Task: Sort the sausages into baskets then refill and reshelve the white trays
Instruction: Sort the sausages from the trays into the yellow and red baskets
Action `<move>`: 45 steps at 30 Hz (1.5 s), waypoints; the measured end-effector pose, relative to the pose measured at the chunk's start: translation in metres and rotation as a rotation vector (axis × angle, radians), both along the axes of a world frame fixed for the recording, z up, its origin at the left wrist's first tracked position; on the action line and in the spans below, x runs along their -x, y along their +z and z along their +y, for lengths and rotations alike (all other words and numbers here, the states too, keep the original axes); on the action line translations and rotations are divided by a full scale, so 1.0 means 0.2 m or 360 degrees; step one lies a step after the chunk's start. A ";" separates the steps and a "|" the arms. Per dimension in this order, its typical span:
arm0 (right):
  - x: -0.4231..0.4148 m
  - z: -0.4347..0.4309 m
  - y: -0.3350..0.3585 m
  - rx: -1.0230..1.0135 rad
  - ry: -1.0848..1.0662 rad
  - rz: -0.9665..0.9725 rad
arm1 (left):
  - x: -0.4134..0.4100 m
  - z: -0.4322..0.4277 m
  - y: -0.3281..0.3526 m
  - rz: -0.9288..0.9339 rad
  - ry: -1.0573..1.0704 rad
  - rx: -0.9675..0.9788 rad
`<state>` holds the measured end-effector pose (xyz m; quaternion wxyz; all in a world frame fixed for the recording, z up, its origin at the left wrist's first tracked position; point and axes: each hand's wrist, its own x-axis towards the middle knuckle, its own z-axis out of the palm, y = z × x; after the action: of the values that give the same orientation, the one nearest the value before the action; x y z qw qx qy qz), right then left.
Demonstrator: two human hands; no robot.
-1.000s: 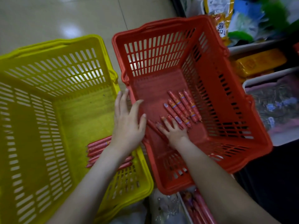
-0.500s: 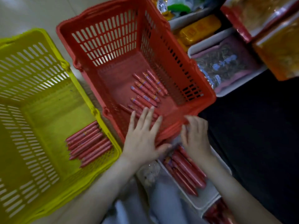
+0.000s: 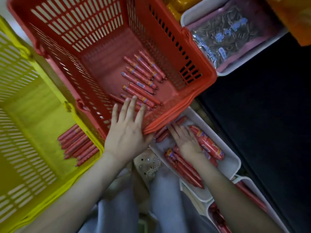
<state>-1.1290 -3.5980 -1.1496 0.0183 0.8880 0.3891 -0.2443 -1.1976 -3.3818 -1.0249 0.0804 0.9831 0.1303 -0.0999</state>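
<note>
**Right hand down in tray, left on red basket**

Left hand: fingers straight and spread, flat on the near wall of the red basket. Right hand: palm down, fingers stretched over the sausages in the white tray, no curl seen. Banded sausages lie on the red basket's floor, thin sausages in the yellow basket. Likely light, firm and slick-wrapped, so they roll; pinch mid-length. The red rim overhangs the tray's far end, so it is tight there. The near end is open.
</note>
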 end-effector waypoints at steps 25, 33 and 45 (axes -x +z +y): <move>-0.18 0.11 0.68 -0.0618 0.0166 -0.0637 | 0.01 0.03 0.25 -0.0431 0.0033 0.1231; -0.34 0.24 1.13 -0.0458 0.0548 -0.0178 | 0.08 0.15 0.53 -0.0322 0.0254 0.1851; -0.24 0.97 0.88 -0.0675 -0.0432 0.0329 | 0.13 0.50 0.18 -0.0362 0.0837 0.0521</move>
<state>-1.0805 -3.4033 -0.9742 -0.2410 0.8864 0.3088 -0.2468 -1.2239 -3.2818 -0.9896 0.2745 0.8947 0.3521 0.0150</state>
